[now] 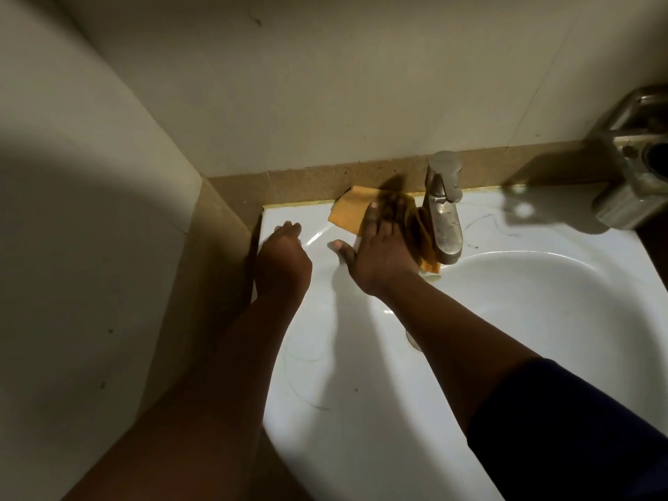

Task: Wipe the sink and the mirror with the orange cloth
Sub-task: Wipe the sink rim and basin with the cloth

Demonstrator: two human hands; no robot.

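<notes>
The white sink [361,428] fills the lower right of the head view, its round bowl on the right. An orange cloth [349,211] lies on the sink's back rim, just left of the metal tap [444,211]. My right hand [379,244] lies flat on the cloth, fingers spread, pressing it onto the rim; part of the cloth bunches against the tap's base. My left hand [283,254] rests on the sink's back left corner, fingers curled loosely, holding nothing. No mirror is in view.
A brown stone ledge [296,182] runs behind the sink and down its left side against pale walls. A metal wall fitting [636,168] juts out at the far right above the rim. Thin hairs lie on the sink's rim.
</notes>
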